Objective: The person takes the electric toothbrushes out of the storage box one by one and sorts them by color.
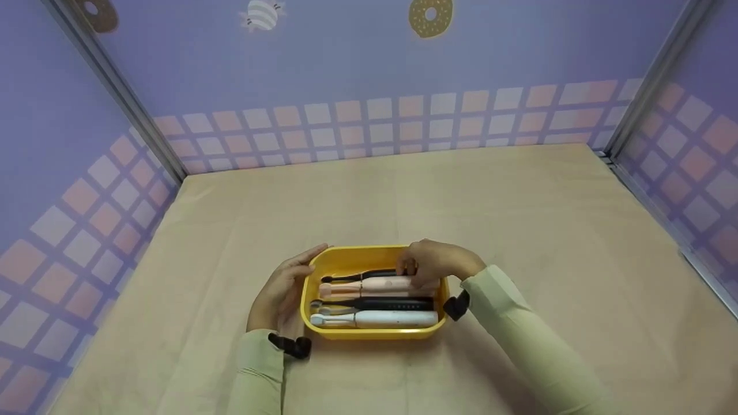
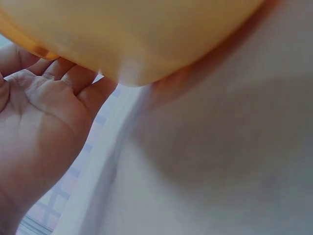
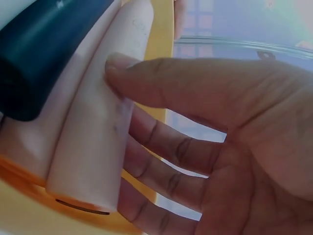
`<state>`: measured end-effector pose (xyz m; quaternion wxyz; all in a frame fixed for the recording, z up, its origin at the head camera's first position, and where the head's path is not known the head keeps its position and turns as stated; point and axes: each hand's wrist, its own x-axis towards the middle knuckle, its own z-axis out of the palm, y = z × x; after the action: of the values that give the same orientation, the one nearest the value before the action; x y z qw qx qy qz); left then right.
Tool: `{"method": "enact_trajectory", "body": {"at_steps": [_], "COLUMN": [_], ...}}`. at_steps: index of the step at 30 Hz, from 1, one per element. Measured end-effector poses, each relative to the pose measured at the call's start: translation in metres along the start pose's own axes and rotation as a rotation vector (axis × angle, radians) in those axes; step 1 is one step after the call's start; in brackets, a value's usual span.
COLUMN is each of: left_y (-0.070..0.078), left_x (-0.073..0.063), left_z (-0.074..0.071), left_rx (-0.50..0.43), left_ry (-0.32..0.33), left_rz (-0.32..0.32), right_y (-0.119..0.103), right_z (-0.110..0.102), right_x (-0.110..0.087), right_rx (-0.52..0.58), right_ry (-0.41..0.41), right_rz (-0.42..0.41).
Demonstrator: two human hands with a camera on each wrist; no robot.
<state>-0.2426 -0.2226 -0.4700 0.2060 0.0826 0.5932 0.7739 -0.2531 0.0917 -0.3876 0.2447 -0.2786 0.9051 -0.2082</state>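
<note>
A yellow plastic bin [image 1: 375, 334] contains several electric toothbrushes lying side by side, heads to the left. At the front is a white electric toothbrush [image 1: 398, 318], then a black electric toothbrush [image 1: 398, 304], pink ones behind, and another black one [image 1: 375, 273] along the back. My left hand [image 1: 282, 291] holds the bin's left end, thumb by the rim and fingers along the outer wall. Reaching in at the back right, my right hand [image 1: 432, 259] grips a pink electric toothbrush [image 3: 93, 127] by its handle, thumb on top and fingers along its far side.
A pale cloth covers the table [image 1: 403, 202] under the bin. Purple panels with a checked border [image 1: 380, 124] stand at the back and both sides, joined by metal posts [image 1: 651, 86]. Dark wrist cameras [image 1: 294, 347] sit at both sleeve cuffs.
</note>
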Motion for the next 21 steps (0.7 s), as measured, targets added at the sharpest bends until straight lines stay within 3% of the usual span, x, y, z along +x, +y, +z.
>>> {"method": "enact_trajectory", "body": {"at_steps": [14,21], "left_y": [0.0015,0.0021], "left_x": [0.0005,0.0002], "left_z": [-0.0002,-0.0014], "left_rx": [0.027,0.047], "left_ry": [0.025,-0.014], "left_rz": [-0.021,0.003], "right_y": [-0.002,-0.0011], "right_z": [0.0038,0.0049], "right_x": [0.001,0.0013], "right_rx": [-0.016,-0.022], "right_ry": [-0.014,0.015], "right_rz": [0.032,0.021]}}
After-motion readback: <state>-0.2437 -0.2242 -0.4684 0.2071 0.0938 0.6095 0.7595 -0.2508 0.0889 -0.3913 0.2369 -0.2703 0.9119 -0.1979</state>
